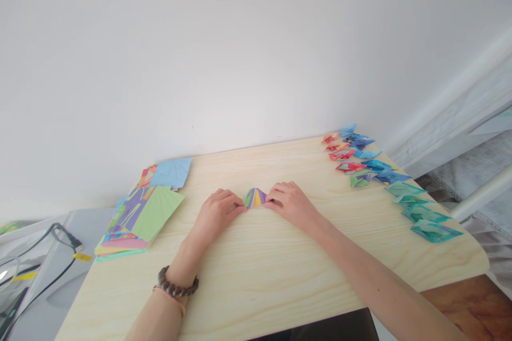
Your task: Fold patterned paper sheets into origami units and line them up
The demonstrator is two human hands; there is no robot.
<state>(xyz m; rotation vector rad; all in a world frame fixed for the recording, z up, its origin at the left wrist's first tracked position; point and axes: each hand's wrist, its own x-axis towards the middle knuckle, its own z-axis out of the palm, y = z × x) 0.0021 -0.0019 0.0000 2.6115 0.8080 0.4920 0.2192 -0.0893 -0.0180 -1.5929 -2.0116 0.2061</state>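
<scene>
A small folded piece of origami paper [255, 197], striped in green, purple and yellow, lies at the middle of the light wooden table [256, 266]. My left hand [219, 213] pinches its left corner between thumb and fingers. On the opposite side, my right hand [292, 202] grips the right corner the same way. The paper's upper edge bulges into a rounded peak between the hands. Its two ends are hidden by my fingertips.
Patterned origami sheets [140, 208] are piled at the table's left. Along the right edge stand several folded paper pieces, red [350, 167], blue [378, 165] and green [434, 230]. A dark flat object [336, 327] shows at the front edge. Cables [60, 234] lie to the left, beside the table.
</scene>
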